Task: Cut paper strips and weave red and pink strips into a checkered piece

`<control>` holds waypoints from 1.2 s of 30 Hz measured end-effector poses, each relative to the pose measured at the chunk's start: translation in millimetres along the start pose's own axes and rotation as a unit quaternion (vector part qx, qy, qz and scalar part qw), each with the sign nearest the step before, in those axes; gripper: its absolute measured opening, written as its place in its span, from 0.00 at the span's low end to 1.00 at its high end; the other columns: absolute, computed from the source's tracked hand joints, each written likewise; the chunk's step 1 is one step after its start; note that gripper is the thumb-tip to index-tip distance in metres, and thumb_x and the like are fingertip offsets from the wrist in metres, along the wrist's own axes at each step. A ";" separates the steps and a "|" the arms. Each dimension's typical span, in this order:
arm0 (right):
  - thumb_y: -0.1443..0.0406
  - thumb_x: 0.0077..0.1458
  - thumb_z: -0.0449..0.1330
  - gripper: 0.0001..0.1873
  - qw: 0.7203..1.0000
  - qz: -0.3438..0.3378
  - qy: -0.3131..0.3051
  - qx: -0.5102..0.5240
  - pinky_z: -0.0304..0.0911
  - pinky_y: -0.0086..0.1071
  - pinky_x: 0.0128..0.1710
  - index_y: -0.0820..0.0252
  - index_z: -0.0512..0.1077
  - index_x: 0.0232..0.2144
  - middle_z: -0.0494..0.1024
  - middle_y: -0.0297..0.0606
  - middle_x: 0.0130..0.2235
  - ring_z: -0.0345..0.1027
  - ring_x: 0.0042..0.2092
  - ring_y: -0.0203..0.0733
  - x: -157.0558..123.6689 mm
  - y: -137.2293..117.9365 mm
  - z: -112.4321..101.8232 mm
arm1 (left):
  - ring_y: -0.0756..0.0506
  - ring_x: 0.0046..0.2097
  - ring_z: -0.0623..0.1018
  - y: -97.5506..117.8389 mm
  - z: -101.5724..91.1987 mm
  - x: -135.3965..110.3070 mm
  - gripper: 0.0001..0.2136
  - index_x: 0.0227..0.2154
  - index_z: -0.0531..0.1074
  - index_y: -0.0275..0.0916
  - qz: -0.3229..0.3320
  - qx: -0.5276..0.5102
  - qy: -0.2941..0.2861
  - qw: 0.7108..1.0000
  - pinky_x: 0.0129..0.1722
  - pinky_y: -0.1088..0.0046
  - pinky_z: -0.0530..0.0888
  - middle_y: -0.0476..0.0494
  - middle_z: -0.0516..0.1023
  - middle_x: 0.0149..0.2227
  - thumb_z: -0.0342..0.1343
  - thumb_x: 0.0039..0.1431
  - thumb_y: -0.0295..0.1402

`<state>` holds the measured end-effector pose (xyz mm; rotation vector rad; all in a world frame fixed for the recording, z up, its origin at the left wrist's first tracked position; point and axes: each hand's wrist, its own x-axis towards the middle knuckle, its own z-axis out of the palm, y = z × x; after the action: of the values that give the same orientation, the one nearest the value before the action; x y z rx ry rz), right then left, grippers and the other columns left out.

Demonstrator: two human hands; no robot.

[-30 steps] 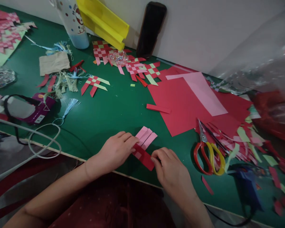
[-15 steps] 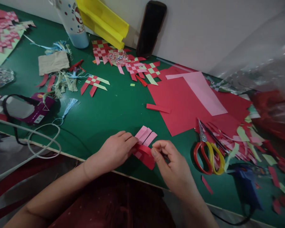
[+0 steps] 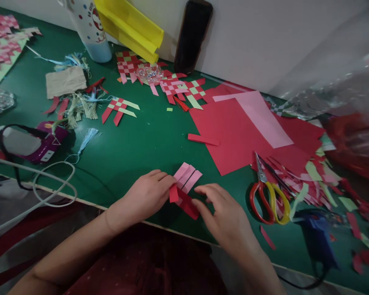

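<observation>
Near the front edge of the table, my left hand (image 3: 147, 190) is closed on the left side of a small piece of woven paper strips. Its pink strips (image 3: 187, 175) point up and away from me, with dark slits between them. Across its lower part lie red strips (image 3: 189, 205), and one short red flap stands up by my left fingertips. My right hand (image 3: 226, 213) is at the right end of the red strips, thumb and forefinger apart, the thumb tip at the paper's edge. The left fingertips are partly hidden.
Scissors (image 3: 266, 200) with red and yellow handles lie to the right, by paper scraps (image 3: 313, 184). Red sheets (image 3: 230, 139) and a pink strip lie behind. Finished woven pieces (image 3: 119, 107), tassels (image 3: 89, 139), a phone (image 3: 193, 37) and a bottle (image 3: 100, 49) are farther back.
The red strip that my right fingers were pinching has swung over to the left and now stands as a flap by my left hand. My right thumb and forefinger have parted.
</observation>
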<state>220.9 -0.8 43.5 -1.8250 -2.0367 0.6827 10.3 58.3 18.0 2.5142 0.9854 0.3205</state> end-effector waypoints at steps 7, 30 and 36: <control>0.69 0.57 0.55 0.08 0.996 -0.010 -0.021 -0.090 0.66 0.42 0.41 0.57 0.69 0.40 0.73 0.41 0.41 0.68 0.42 0.48 -13.8 2.1 12.8 | 0.45 0.39 0.76 -1.4 -0.5 0.3 0.09 0.41 0.68 0.36 -0.011 -0.010 0.011 1.000 0.42 0.66 0.73 0.43 0.77 0.40 0.45 0.64 0.23; 0.63 0.58 0.55 0.08 0.987 0.095 -0.034 0.129 0.64 0.30 0.32 0.53 0.69 0.41 0.78 0.33 0.32 0.73 0.33 0.38 -2.5 -6.7 4.4 | 0.44 0.40 0.75 0.4 -3.7 -0.2 0.11 0.43 0.69 0.36 -0.004 -0.012 -0.001 1.000 0.44 0.65 0.72 0.42 0.77 0.40 0.43 0.65 0.24; 0.63 0.58 0.56 0.08 0.970 0.077 -0.018 0.232 0.67 0.28 0.35 0.54 0.69 0.41 0.79 0.33 0.35 0.74 0.36 0.37 17.6 -19.5 4.5 | 0.42 0.40 0.74 4.7 -3.9 -2.4 0.12 0.41 0.69 0.36 -0.034 -0.031 -0.004 0.999 0.42 0.64 0.72 0.43 0.76 0.36 0.57 0.56 0.36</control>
<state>199.8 14.7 49.1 -1.7029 -1.5869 1.1329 10.0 54.7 23.4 2.4186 1.0385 0.3145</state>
